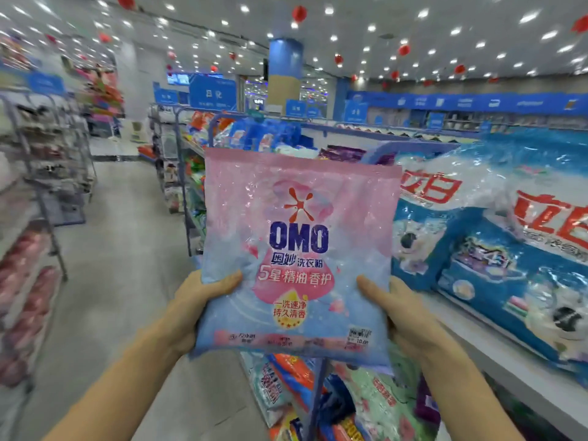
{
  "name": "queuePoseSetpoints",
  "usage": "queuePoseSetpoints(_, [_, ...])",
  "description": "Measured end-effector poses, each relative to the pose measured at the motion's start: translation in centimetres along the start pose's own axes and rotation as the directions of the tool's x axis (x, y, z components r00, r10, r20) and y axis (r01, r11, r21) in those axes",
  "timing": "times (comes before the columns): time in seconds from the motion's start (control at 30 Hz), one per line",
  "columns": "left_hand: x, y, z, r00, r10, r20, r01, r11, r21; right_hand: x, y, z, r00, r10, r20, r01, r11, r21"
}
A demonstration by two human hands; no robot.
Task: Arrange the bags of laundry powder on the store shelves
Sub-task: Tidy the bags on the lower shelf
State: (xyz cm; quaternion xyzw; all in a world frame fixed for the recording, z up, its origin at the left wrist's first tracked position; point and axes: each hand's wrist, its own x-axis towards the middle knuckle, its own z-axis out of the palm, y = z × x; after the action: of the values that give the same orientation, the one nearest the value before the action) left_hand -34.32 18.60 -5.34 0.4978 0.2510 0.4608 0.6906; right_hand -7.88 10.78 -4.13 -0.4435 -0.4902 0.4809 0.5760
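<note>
The person is holding the pink bag (299, 249) in mid-air beside the shelf (496, 361), with the fingers of the left hand (197, 300) and right hand (401, 310) clamped on its lower corners, while blue bags (477, 259) are already lying shelved and more bags (375, 399) below are seemingly waiting.

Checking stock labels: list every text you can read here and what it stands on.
"OMO": pink and blue bag, centre.
"奥妙 洗衣粉": same bag, under the logo.
"5星·精油香护": same bag, lower down.
"一洗速净 持久清香": same bag, on its yellow drop.
"立白": blue bags on the right shelf.
"日化": hanging blue sign.
Price sticker, the bag's bottom print and the other signs: too blurred to read.
</note>
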Motion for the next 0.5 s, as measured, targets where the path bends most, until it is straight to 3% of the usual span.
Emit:
queuePoseSetpoints(0.1, [0.3, 1.0, -5.3, 0.993, 0.007, -0.121, -0.007, 1.000, 0.008, 5.0, 2.4, 4.0, 0.995, 0.052, 0.086, -0.055, 0.998, 0.034])
queuePoseSetpoints(0.27, [2.8, 3.2, -15.1, 0.979, 0.028, -0.204, -0.032, 0.999, -0.013, 14.4, 6.6, 11.4, 0.980, 0.115, 0.163, -0.131, 0.987, 0.088])
queuePoseSetpoints(0.5, [10.2, 7.3, -30.8, 0.922, -0.078, -0.379, 0.034, 0.992, -0.123, 27.5, 11.6, 22.4, 0.976, 0.116, 0.183, -0.143, 0.979, 0.145])
